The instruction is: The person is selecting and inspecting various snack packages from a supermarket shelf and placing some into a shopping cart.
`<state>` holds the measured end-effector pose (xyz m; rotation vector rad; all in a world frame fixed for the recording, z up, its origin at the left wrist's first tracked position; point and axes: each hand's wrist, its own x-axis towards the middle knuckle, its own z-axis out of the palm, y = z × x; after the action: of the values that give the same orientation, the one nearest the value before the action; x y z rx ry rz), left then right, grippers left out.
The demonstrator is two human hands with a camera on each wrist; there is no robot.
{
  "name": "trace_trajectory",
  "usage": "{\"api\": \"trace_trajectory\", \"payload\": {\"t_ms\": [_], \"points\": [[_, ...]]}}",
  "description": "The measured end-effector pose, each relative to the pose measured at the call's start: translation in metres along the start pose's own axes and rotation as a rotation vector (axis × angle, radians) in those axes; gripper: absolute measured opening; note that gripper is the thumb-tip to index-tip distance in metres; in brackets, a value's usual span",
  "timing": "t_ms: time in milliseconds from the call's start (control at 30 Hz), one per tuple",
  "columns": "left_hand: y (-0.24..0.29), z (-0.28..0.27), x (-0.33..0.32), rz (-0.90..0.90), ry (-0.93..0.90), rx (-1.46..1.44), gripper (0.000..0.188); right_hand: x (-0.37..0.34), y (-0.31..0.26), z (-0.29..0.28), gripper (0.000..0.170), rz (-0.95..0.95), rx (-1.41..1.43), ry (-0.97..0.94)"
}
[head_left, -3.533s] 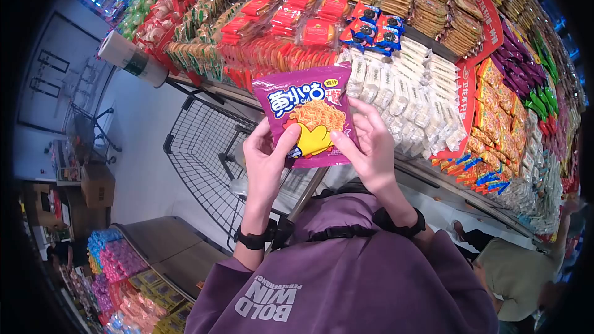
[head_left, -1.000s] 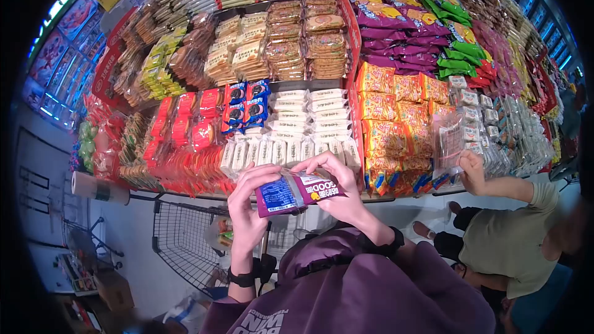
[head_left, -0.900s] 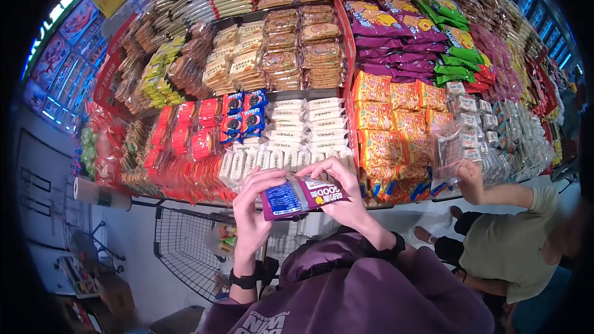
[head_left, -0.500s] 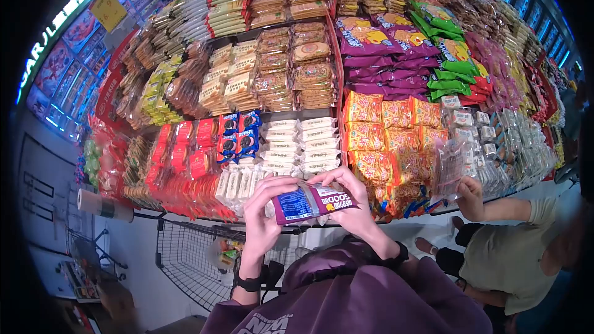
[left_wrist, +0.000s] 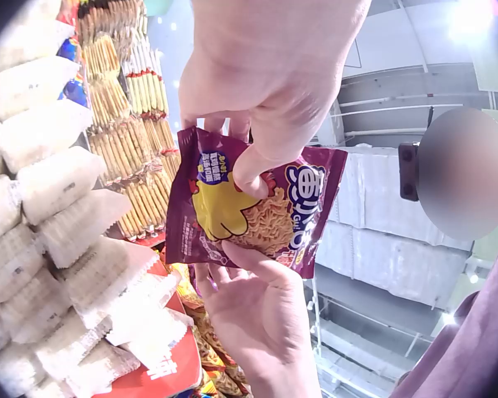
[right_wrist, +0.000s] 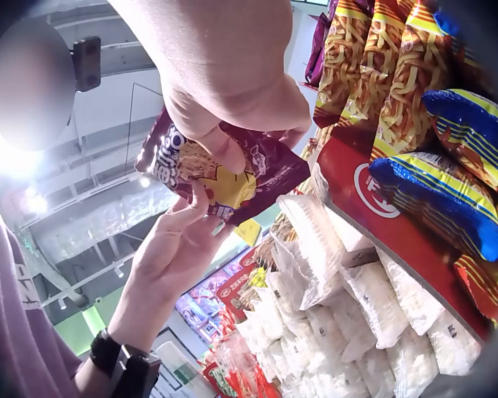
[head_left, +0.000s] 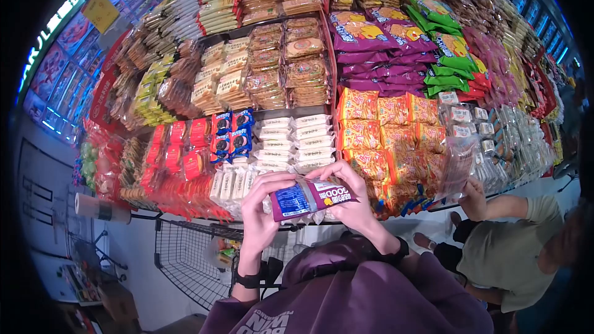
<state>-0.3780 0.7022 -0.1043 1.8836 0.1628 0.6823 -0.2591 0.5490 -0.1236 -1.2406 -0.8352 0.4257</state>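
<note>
Both hands hold a purple bag of crispy noodle snack [head_left: 296, 201] in front of the body. Its back, with a blue text panel and a centre seam, faces up in the head view. The front, with a yellow chick and noodles printed on it, shows in both wrist views. My left hand [head_left: 258, 213] grips one end, thumb on the printed front [left_wrist: 220, 207]. At the other end my right hand [head_left: 350, 198] pinches the bag, thumb on the front and fingers on the back. White wrapped snack packets [head_left: 234, 185] lie just beyond the hands.
A tiered display of packets rises ahead, with similar purple bags [head_left: 365, 34] and orange bags [head_left: 362, 136]. A wire shopping cart [head_left: 185, 260] stands front left. At right, another person [head_left: 513, 253] holds a clear packet [head_left: 458, 164]. A white roll [head_left: 102, 207] sits left.
The bag was front-up to the head camera 3.5 seconds ago; now its back faces up. The view has swung right along the display. Over the last second both hands keep nearly the same hold.
</note>
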Motion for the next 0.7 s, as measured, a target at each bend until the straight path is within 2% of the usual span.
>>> {"api": "trace_trajectory", "payload": {"t_ms": [333,433,467,500,567,600,633,700], "points": [[0.0,0.013,0.008,-0.001,-0.017,-0.034,0.035,-0.006,0.006,-0.01,0.038,0.014,0.105,0.047],[0.004,0.015,0.009,-0.067,-0.021,-0.08,0.037,-0.006,-0.011,-0.007,0.043,0.06,0.177,0.053],[0.002,0.015,0.008,-0.073,-0.041,-0.068,0.039,-0.006,-0.007,-0.009,0.049,0.007,0.097,0.021],[0.003,0.017,0.008,-0.121,-0.027,-0.089,0.037,-0.007,-0.002,-0.009,0.045,-0.013,0.03,0.035],[0.007,0.018,0.005,-0.219,0.017,-0.133,0.034,-0.008,-0.013,-0.006,0.042,0.133,-0.048,0.088],[0.0,0.013,0.0,-0.275,-0.03,-0.129,0.037,-0.011,-0.006,-0.009,0.044,0.251,-0.013,0.124],[-0.006,0.015,-0.001,-0.061,0.07,-0.183,0.053,-0.004,-0.013,-0.005,0.049,0.156,0.098,0.175],[-0.008,-0.013,0.01,-0.074,0.37,-0.35,0.059,0.003,-0.025,-0.012,0.052,0.049,-0.04,0.253]]}}
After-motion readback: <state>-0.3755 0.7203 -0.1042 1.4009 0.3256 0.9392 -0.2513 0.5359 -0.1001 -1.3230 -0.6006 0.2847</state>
